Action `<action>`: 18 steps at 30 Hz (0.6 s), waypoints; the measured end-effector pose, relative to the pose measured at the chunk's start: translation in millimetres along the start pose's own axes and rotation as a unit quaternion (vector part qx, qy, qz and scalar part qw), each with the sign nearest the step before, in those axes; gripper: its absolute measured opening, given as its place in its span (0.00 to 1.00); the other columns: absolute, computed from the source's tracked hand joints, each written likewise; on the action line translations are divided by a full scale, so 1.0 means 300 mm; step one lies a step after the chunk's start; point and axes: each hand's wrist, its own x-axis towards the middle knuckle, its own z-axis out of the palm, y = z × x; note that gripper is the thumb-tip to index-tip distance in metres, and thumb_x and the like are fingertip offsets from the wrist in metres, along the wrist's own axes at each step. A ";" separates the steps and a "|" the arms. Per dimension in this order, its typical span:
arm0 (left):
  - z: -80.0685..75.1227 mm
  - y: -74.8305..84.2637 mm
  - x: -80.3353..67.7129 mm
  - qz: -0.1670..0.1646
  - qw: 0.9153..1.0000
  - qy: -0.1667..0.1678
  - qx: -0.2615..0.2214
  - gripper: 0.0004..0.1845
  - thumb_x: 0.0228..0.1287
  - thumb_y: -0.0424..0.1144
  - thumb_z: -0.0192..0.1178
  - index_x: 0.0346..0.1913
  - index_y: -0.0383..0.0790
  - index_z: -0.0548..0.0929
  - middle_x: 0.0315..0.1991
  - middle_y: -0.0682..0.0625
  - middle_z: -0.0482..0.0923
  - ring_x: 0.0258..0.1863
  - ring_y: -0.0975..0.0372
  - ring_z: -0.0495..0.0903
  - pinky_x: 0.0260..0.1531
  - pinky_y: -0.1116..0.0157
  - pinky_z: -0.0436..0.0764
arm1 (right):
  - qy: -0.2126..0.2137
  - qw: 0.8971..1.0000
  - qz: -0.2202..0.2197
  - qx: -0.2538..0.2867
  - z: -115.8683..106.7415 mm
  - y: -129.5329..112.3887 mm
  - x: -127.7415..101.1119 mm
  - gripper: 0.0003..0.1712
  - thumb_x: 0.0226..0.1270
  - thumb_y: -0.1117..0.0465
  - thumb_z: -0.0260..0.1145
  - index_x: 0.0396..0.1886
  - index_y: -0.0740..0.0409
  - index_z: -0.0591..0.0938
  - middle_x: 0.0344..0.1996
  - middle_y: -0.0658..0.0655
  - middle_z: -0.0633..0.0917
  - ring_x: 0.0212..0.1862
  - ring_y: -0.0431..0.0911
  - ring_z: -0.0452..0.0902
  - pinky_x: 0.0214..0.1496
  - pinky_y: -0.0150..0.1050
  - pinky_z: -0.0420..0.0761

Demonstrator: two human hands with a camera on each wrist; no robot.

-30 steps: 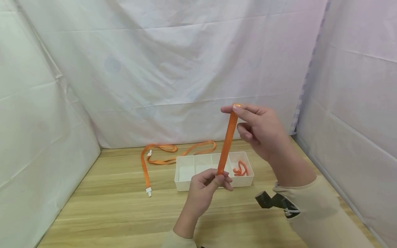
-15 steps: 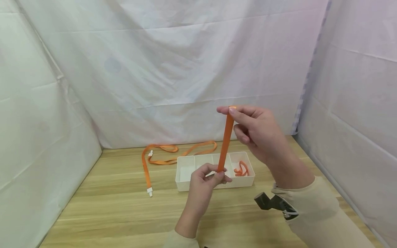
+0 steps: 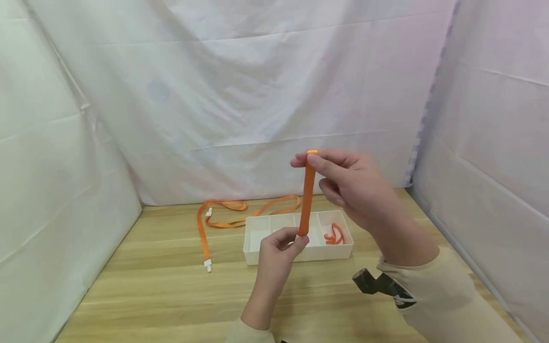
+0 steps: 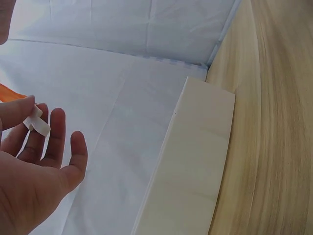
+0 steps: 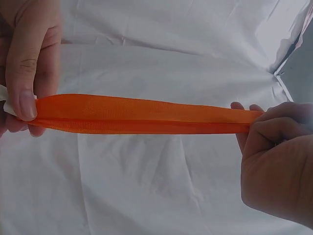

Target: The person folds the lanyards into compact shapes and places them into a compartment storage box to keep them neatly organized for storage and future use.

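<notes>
Head view: the right hand (image 3: pixel 353 186) pinches the folded top of an orange strap (image 3: pixel 307 195); the left hand (image 3: pixel 276 259) pinches its lower end, the white tray (image 3: pixel 328 254) behind, apparently to hold it straight. A second lanyard (image 3: pixel 203 238) lies far left on the table (image 3: pixel 150 295). Left wrist view: the left hand grips a white clip (image 4: pixel 42 127), probably for purchase. Right wrist view: the strap runs between both hands, seemingly pulled taut.

Held lanyard strap (image 3: pixel 307 197): orange, small clip (image 4: pixel 39 122) white. Lying lanyard (image 3: pixel 202 233): also orange, white end clip (image 3: pixel 208 263). Divided box (image 3: pixel 323 254): cream-white; looped strap (image 3: pixel 341 232) inside, orange. Tabletop (image 3: pixel 171 295): yellowish brown, wood grain. Backdrop cloth (image 3: pixel 240 95): whitish. Corner strip (image 3: pixel 416 152): bluish-white checks. Sleeve (image 3: pixel 446 290): beige.
</notes>
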 end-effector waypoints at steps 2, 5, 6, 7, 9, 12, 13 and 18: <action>-0.003 0.001 -0.001 -0.004 1.000 0.002 0.007 0.09 0.66 0.32 0.73 0.47 0.35 0.91 0.39 0.51 0.87 0.41 0.63 0.84 0.49 0.66 0.86 | -0.002 1.000 0.000 0.007 0.002 0.001 0.001 0.13 0.80 0.59 0.66 0.54 0.59 0.90 0.51 0.53 0.92 0.17 0.44 0.51 0.22 0.37 0.49; -0.006 0.002 -0.002 -0.005 1.000 0.005 0.012 0.08 0.65 0.32 0.74 0.45 0.34 0.91 0.39 0.48 0.88 0.39 0.62 0.86 0.47 0.65 0.85 | -0.004 1.000 0.001 0.010 -0.001 0.004 0.003 0.12 0.81 0.60 0.66 0.53 0.59 0.90 0.51 0.52 0.92 0.17 0.44 0.52 0.22 0.37 0.49; -0.007 0.002 -0.001 -0.006 1.000 0.008 0.011 0.07 0.64 0.32 0.74 0.44 0.33 0.91 0.40 0.49 0.88 0.40 0.62 0.86 0.47 0.65 0.85 | -0.005 1.000 0.001 0.011 -0.003 0.005 0.004 0.12 0.80 0.60 0.66 0.53 0.59 0.90 0.51 0.52 0.92 0.17 0.44 0.52 0.22 0.37 0.49; -0.007 0.002 -0.001 -0.007 1.000 0.010 0.007 0.07 0.64 0.31 0.74 0.43 0.32 0.91 0.40 0.48 0.88 0.41 0.61 0.86 0.47 0.65 0.85 | -0.005 1.000 0.003 0.012 -0.004 0.005 0.005 0.12 0.80 0.60 0.66 0.53 0.59 0.91 0.51 0.53 0.92 0.17 0.43 0.53 0.22 0.38 0.49; -0.007 0.000 0.002 -0.010 1.000 0.016 -0.007 0.08 0.62 0.29 0.75 0.42 0.30 0.90 0.40 0.50 0.88 0.41 0.61 0.87 0.46 0.65 0.86 | -0.001 1.000 0.006 0.015 -0.005 0.005 0.007 0.11 0.79 0.60 0.67 0.51 0.58 0.91 0.50 0.52 0.92 0.16 0.42 0.54 0.22 0.38 0.48; -0.008 -0.004 0.004 -0.013 1.000 0.020 -0.020 0.09 0.59 0.27 0.76 0.41 0.28 0.89 0.38 0.53 0.87 0.40 0.62 0.86 0.44 0.66 0.86 | 0.011 1.000 0.011 0.027 -0.007 0.005 0.010 0.09 0.78 0.61 0.68 0.48 0.57 0.93 0.48 0.50 0.93 0.16 0.41 0.56 0.23 0.39 0.46; -0.009 -0.006 0.004 -0.015 0.999 0.019 -0.023 0.09 0.59 0.27 0.76 0.40 0.28 0.89 0.36 0.53 0.87 0.39 0.62 0.86 0.43 0.67 0.86 | 0.014 0.999 0.012 0.032 -0.007 0.004 0.012 0.08 0.77 0.61 0.69 0.47 0.56 0.93 0.48 0.50 0.93 0.16 0.40 0.56 0.23 0.39 0.45; -0.014 -0.015 0.001 -0.012 1.000 0.002 -0.011 0.10 0.59 0.29 0.77 0.42 0.31 0.90 0.34 0.53 0.88 0.37 0.64 0.85 0.42 0.67 0.85 | 0.015 0.999 0.011 0.051 -0.007 0.004 0.017 0.08 0.76 0.62 0.70 0.46 0.56 0.93 0.46 0.49 0.94 0.15 0.40 0.55 0.22 0.38 0.44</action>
